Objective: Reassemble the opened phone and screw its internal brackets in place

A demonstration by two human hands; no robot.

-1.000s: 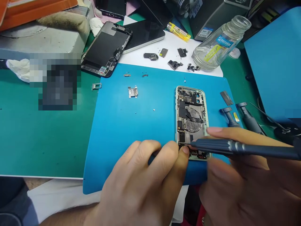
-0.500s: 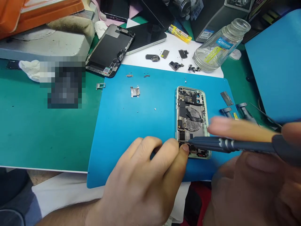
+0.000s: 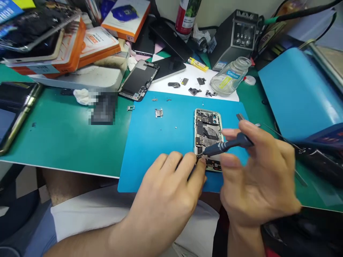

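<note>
Raised since before, right hand (image 3: 257, 178) pinches the screwdriver (image 3: 227, 145), tip on opened phone (image 3: 208, 137) beside left hand (image 3: 166, 200) fingertips

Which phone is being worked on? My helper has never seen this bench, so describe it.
Find the bright blue mat in the middle of the green bench. On its right half lies the opened phone, between the left hand and right hand, screwdriver tip at it. Unlike the detached screen beyond the mat, it shows bare circuitry in a pale frame.
</note>
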